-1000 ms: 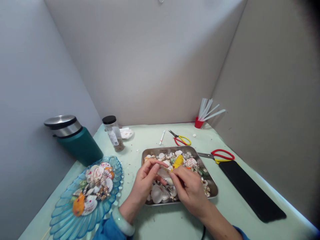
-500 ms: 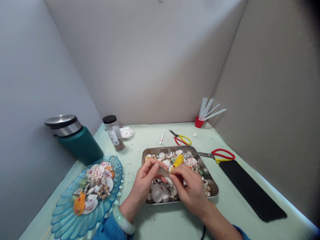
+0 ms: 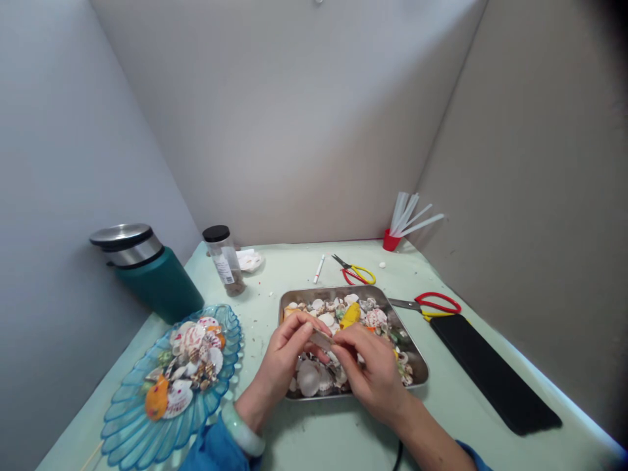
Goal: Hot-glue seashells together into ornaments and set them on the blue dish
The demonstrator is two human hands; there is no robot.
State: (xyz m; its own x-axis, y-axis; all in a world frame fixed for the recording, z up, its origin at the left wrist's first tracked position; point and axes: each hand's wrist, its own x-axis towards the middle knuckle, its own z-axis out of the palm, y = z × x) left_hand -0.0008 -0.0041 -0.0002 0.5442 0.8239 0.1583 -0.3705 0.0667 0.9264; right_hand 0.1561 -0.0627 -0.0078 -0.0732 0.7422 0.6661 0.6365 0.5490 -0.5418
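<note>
Above a metal tray (image 3: 420,374) filled with seashells, both my hands hold a pale, flat seashell (image 3: 322,339). My left hand (image 3: 284,350) grips its left end between thumb and fingers. The right end is pinched by my right hand (image 3: 375,366), whose fingertips partly cover it. Below and around the hands lie white, speckled and patterned shells, among them a rounded white shell (image 3: 308,379) and a yellow piece (image 3: 350,315). Part of the tray's contents is hidden behind my hands.
On the left, a blue scalloped dish (image 3: 125,418) holds more shells beside a teal bottle (image 3: 157,281). Behind stand a black-lidded jar (image 3: 226,265), a marker (image 3: 318,269), small scissors (image 3: 356,269) and a red cup (image 3: 391,241) of white sticks. Larger scissors (image 3: 436,302) touch a black slab (image 3: 493,373).
The pale shell has tilted slightly between my fingers. Both hands stay in nearly the same place over the tray.
</note>
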